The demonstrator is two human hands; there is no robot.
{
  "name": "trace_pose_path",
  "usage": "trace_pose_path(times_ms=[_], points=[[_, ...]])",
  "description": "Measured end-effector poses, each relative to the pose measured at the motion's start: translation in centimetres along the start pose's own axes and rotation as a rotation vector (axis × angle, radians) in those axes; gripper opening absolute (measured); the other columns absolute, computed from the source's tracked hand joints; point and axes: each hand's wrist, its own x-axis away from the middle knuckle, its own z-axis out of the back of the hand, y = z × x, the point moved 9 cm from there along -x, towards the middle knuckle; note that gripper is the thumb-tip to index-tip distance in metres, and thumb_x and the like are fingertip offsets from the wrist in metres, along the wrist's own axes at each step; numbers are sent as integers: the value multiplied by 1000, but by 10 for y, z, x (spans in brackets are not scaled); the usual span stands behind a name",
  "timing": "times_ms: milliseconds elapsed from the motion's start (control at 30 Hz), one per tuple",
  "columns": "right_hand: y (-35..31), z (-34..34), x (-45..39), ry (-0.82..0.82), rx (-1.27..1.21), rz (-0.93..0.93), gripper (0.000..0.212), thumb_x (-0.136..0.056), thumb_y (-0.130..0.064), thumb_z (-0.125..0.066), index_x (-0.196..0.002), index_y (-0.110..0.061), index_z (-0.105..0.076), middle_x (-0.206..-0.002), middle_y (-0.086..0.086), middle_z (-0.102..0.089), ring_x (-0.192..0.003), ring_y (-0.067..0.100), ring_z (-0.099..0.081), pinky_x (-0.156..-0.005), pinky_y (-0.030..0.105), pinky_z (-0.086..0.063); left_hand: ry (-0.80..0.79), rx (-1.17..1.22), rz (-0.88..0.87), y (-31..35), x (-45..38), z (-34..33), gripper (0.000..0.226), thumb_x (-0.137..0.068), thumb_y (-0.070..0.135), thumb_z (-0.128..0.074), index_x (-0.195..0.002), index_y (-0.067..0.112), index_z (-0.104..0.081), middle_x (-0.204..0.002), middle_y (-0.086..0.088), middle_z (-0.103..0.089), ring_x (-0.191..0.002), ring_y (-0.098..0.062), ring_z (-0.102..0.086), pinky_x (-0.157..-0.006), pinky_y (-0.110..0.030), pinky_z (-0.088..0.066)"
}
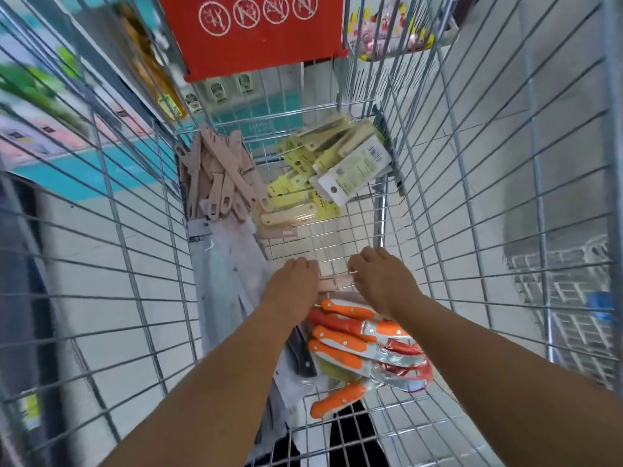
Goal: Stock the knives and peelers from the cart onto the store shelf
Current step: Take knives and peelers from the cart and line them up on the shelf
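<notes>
Both my arms reach down into a wire cart (438, 170). My left hand (295, 281) and my right hand (381, 278) close on the two ends of a pink-handled packaged knife (335, 283) above the cart floor. Just below my hands lies a heap of orange-handled knives (350, 345) in clear wrap. Pink peelers and knives (222, 173) are piled at the far left of the cart. Yellow-green carded knives (323, 163) lie at the far right. Long flat packs (222, 274) rest along the left side.
A red warning placard (256, 32) hangs on the cart's far end. Blurred store shelving with goods (50, 106) runs to the left beyond the wire wall. Pale tiled floor (505, 106) shows on the right. A second wire cart or basket (566, 291) stands at the right.
</notes>
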Motion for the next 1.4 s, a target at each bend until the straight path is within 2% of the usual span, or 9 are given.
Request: trace_pose_path(times_ms=[67,200,367,500,667,767,900,1200,1400], points=[[0,7,-1,-47,5,-12,22,-92,-16,-49,-112,-15,-59,-108,7,-58,-100,29,-54,-83,36,-44,20,127,16,-1,-1,8,14,-94,13,-47,-105,11,-54,-107,-8,-59,-99,-24,-55,-79,-33,-44],[15,29,-10,-181,-3,-197,21,-95,-19,-47,-103,-23,-66,-101,2,-67,-94,27,-63,-72,30,-41,123,322,8,-1,-2,35,6,-92,16,-56,-96,17,-61,-98,0,-61,-91,-17,-55,-74,-26,-41],[30,55,-8,-140,-362,-400,22,-99,-25,-47,-97,-14,-66,-85,5,-59,-80,23,-57,-57,27,-38,446,399,182,-14,11,69,38,-88,26,-63,-122,14,-51,-127,-6,-42,-122,-22,-37,-104,-33,-32],[-13,50,-5,-210,-657,-301,24,-101,-22,-42,-87,-15,-59,-71,1,-54,-66,19,-51,-55,26,-35,253,675,325,-9,8,47,36,-95,38,-50,-116,11,-58,-115,-4,-51,-103,-15,-52,-84,-24,-42],[-37,32,-1,-327,-570,-159,33,-101,-28,-41,-105,-6,-65,-100,9,-65,-90,22,-58,-74,31,-45,252,1176,554,-27,17,22,20,-93,26,-53,-82,16,-66,-81,-1,-67,-72,-17,-58,-56,-24,-44],[-14,11,7,-350,-340,-187,26,-97,-16,-47,-117,-12,-63,-121,8,-62,-109,24,-58,-90,34,-47,271,1162,590,-44,24,18,22,-94,29,-49,-92,16,-67,-83,1,-70,-76,-15,-68,-67,-28,-55],[4,-13,15,-383,-194,-248,20,-89,-18,-59,-108,-23,-61,-115,2,-56,-104,22,-57,-84,32,-48,282,1269,614,-60,34,9,20,-100,27,-42,-101,14,-57,-81,-1,-70,-65,-12,-68,-67,-32,-57],[-8,-15,12,-405,9,-141,23,-88,-5,-52,-111,-9,-55,-113,10,-51,-107,30,-55,-84,37,-48,276,1326,678,-71,40,2,12,-102,19,-37,-106,16,-48,-82,-3,-65,-63,-15,-63,-76,-40,-57],[-8,-15,12,-451,5,-114,19,-91,-20,-58,-109,-16,-56,-113,6,-50,-103,27,-57,-81,37,-49,264,1327,724,-75,41,-2,25,-97,5,-37,-115,16,-49,-85,-3,-64,-67,-16,-59,-56,-27,-48]])
